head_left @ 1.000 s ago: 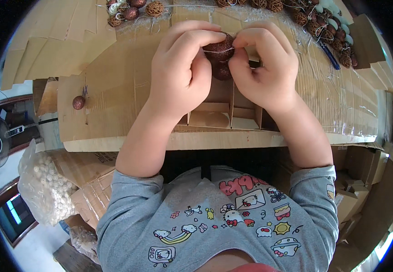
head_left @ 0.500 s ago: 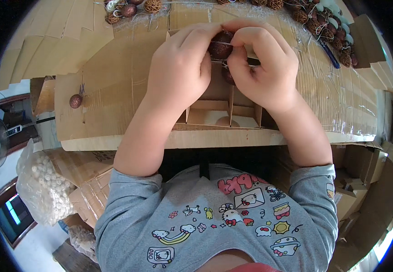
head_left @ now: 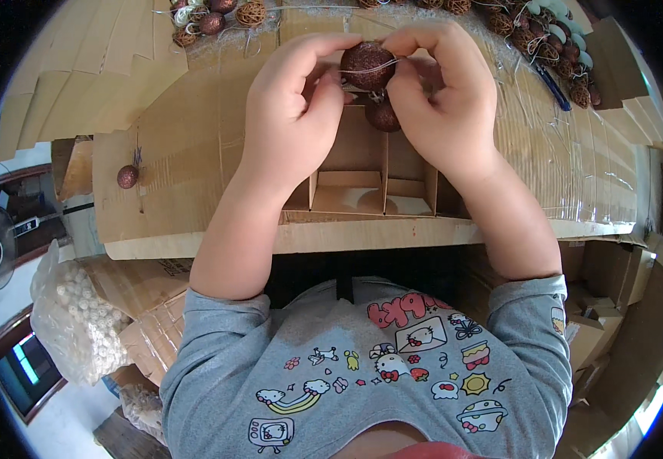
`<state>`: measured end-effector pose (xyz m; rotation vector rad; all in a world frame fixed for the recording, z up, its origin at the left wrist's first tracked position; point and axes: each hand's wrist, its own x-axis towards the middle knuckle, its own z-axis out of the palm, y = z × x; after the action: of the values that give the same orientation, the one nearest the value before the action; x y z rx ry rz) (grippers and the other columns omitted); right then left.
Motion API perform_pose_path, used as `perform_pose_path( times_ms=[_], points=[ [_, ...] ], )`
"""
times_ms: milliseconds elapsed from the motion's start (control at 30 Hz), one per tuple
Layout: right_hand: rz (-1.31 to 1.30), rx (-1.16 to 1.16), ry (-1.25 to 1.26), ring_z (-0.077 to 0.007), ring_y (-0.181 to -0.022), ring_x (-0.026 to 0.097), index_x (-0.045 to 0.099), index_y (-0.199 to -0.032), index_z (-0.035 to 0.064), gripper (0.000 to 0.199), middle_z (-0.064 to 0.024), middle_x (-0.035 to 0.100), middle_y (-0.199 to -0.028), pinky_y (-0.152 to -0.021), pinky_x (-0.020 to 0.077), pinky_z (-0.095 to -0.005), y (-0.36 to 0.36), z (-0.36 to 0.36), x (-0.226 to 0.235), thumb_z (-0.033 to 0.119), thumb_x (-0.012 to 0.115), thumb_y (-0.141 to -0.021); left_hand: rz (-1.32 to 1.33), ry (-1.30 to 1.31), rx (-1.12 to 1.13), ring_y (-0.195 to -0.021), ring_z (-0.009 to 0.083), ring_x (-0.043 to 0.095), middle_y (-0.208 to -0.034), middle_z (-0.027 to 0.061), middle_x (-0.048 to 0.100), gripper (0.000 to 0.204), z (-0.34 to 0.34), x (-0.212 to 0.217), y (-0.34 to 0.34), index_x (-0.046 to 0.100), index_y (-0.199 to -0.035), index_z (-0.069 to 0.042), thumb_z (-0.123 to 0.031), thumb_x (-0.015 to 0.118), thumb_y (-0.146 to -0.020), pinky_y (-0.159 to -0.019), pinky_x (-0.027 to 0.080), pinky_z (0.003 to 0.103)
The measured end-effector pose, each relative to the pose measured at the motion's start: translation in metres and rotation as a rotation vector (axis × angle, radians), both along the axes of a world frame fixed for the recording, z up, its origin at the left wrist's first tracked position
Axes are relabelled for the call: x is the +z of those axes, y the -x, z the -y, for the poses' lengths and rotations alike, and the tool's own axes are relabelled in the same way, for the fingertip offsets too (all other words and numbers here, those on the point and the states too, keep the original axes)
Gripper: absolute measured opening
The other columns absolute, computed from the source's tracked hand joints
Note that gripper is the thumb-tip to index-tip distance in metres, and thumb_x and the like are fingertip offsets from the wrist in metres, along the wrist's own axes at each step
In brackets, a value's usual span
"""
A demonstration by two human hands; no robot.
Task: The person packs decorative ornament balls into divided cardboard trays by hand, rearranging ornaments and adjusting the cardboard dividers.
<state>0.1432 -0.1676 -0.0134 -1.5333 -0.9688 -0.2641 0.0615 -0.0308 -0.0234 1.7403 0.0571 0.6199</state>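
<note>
Since the earlier frames both hands have lifted away from the body, and the glittery brown ball (head_left: 367,66) now stands clear between the fingertips rather than half hidden by them. The left hand (head_left: 295,115) pinches the ball's left side with thumb and forefinger closed on it; the right hand (head_left: 442,103) closes on its right side, fingers curled tight; a thin pale string (head_left: 362,70) crosses the ball's face from one grip to the other. A second glittery ball (head_left: 383,116) hangs just below the held one, touching or nearly touching the right thumb; whether it is tied to the same string cannot be told.

Directly beneath the grip sits a cardboard divider tray (head_left: 370,191); its near compartments show bare card floors; the far compartments are covered by the hands.

The tray rests in a cardboard-covered worktop (head_left: 194,161), part wrapped in clear film to the right of the grip. Well to the left of the grip a single glittery ball (head_left: 126,177) lies on the card. Beyond the grip, along the far edge, lie clusters of wicker and glitter balls (head_left: 213,17) at left and a further string of them (head_left: 561,53) at right. Below and left of the worktop, a clear bag of white beads (head_left: 79,321) rests among flattened cartons (head_left: 156,306).
</note>
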Motion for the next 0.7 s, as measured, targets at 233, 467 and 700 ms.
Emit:
perform_pose_path(
  times_ms=[233, 467, 700],
  points=[
    [0.463, -0.079, 0.064, -0.0205, -0.075, 0.063, 0.062, -0.09, 0.0008, 0.021, -0.0098, 0.062, -0.086, -0.067, 0.0518, -0.0265, -0.005, 0.004, 0.005, -0.013, 0.06, -0.074, 0.186, -0.678, 0.218, -0.08, 0.0279, 0.064, -0.095, 0.0125, 0.065, 0.025, -0.003, 0.003, 0.0, 0.062, -0.107, -0.005, 0.005, 0.055, -0.085, -0.072, 0.051, 0.035],
    [0.401, -0.083, 0.05, -0.0213, -0.075, 0.064, 0.063, -0.091, 0.0014, 0.023, -0.0106, 0.064, -0.086, -0.066, 0.0509, -0.028, -0.006, 0.001, 0.004, -0.012, 0.063, -0.073, 0.187, -0.492, 0.168, -0.078, 0.0207, 0.065, -0.094, 0.0106, 0.066, 0.02, -0.004, -0.001, 0.0, 0.062, -0.108, -0.004, -0.001, 0.054, -0.091, -0.069, 0.052, 0.032],
    [0.388, -0.106, 0.044, -0.0213, -0.076, 0.064, 0.062, -0.092, 0.0019, 0.023, -0.0099, 0.065, -0.086, -0.069, 0.0525, -0.0275, -0.007, 0.001, 0.0, -0.011, 0.064, -0.073, 0.212, 0.18, -0.083, -0.091, 0.0119, 0.063, -0.107, 0.0085, 0.067, 0.019, -0.003, 0.004, 0.0, 0.062, -0.109, 0.001, -0.002, 0.049, -0.097, -0.083, 0.052, 0.026]
  ],
)
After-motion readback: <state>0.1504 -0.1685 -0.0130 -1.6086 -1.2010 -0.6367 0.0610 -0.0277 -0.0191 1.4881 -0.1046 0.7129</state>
